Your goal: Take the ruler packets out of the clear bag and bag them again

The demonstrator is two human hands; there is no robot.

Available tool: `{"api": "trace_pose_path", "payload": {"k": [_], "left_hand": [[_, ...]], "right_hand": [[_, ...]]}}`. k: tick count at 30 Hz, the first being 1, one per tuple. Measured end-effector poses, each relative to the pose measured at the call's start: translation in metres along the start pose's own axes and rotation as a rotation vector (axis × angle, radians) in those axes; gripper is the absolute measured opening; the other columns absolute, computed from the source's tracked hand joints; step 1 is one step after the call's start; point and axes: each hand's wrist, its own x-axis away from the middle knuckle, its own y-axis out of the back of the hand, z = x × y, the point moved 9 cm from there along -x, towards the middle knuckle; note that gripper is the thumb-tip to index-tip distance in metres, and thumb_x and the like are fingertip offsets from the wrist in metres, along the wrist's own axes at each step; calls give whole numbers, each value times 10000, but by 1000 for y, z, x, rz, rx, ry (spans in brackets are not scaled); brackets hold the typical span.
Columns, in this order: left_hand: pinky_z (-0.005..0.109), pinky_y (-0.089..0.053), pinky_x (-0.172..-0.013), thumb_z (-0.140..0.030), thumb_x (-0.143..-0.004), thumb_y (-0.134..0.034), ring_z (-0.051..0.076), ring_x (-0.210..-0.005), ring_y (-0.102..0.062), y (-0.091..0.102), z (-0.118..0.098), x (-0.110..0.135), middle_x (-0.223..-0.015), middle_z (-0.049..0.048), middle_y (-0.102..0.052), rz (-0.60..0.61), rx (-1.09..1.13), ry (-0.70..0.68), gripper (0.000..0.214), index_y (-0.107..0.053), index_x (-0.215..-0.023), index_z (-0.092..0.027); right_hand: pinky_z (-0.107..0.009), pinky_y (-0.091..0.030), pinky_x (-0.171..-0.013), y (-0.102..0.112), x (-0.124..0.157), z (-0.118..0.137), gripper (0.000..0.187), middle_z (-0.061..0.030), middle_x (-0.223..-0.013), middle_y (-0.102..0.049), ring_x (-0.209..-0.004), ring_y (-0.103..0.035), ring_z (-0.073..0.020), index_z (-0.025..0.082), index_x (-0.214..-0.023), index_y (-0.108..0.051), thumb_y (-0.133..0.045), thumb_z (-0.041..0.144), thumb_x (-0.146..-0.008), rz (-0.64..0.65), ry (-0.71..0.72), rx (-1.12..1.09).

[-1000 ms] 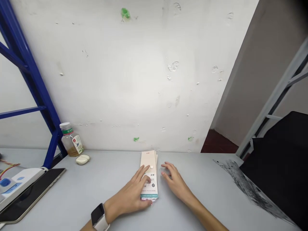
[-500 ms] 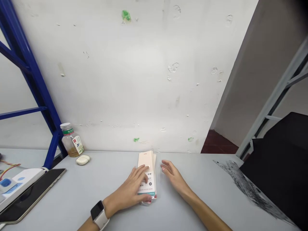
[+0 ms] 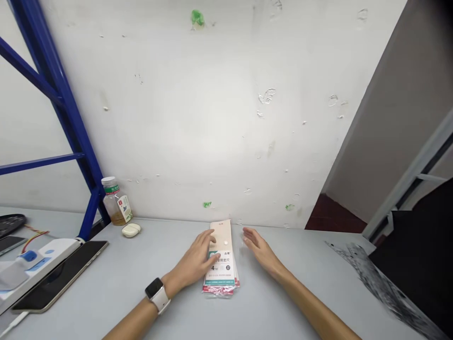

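Note:
A small stack of ruler-set packets point(image 3: 222, 274) in clear plastic lies on the grey table near the wall, its long side pointing away from me. The top packet has a cream upper part and a white printed label with a teal band; red edges show beneath it. My left hand point(image 3: 198, 257), with a watch on its wrist, rests along the stack's left edge. Its fingers are apart and loosely bent, the thumb lying over the label. To the right of the stack, my right hand point(image 3: 262, 250) is open, fingers stretched forward, apart from the packets.
At the back left stand a clear bottle point(image 3: 116, 205) with a white cap and a cream earbud case point(image 3: 131, 230). A tablet point(image 3: 63, 274) and a white power strip point(image 3: 35, 267) lie at the left, beside a blue metal frame point(image 3: 71, 108). A black cloth-like thing point(image 3: 421, 264) is at the right.
The view has swung slightly left. My left thumb has shifted up from the packets' near end onto the label, and the near end now shows. My right hand stays open beside the stack.

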Motion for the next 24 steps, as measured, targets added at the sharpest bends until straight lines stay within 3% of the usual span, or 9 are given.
{"api": "trace_pose_path", "payload": {"k": [2, 4, 8, 14, 19, 24], "left_hand": [[568, -224, -1149, -525, -950, -416, 315, -1427, -271, 10, 19, -5, -1529, 114, -372, -40, -178, 56, 464, -505, -1296, -228], [667, -91, -1132, -615, -920, -405, 382, -1454, -162, 12, 38, -8, -1575, 97, -300, 1, -341, 85, 589, -475, -1382, -258], [679, -95, -1109, -730, -888, -309, 420, -1450, -142, 4, 72, -7, -1598, 68, -244, 120, -443, 152, 722, -337, -1487, -327], [625, -93, -1128, -724, -904, -255, 387, -1460, -133, -4, 79, -2, -1612, 30, -197, 162, -448, 154, 709, -258, -1510, -355], [616, -95, -1128, -721, -905, -252, 382, -1459, -145, -1, 78, -2, -1609, 29, -209, 160, -454, 153, 708, -259, -1510, -353], [621, -112, -1125, -712, -911, -256, 388, -1458, -143, 0, 78, -3, -1607, 43, -212, 161, -461, 141, 704, -273, -1508, -339]], "right_hand": [[-450, -93, -1215, 6, 3, 3, 656, -21, -1557, -353, -1463, -226, -260, 297, -1389, -478, -579, 598, -815, 8, 44, 169], [-476, 63, -1206, 5, 8, 3, 713, 7, -1595, -258, -1490, -106, -269, 321, -1429, -430, -558, 645, -807, 79, 70, 450], [-548, 95, -1179, -4, 15, -3, 788, 15, -1625, -89, -1494, 7, -276, 344, -1522, -177, -342, 739, -860, 244, 52, 881], [-585, 43, -1174, -10, 18, -4, 754, 48, -1625, -63, -1489, 34, -308, 398, -1517, -123, -236, 763, -868, 300, 84, 991], [-575, 35, -1184, -10, 17, -2, 830, 37, -1623, -95, -1493, 17, -292, 359, -1526, 14, -254, 772, -858, 291, 100, 948], [-608, 58, -1162, -12, 19, 1, 752, 53, -1627, -78, -1483, 46, -345, 428, -1503, -160, -271, 782, -849, 341, 103, 952]]}}
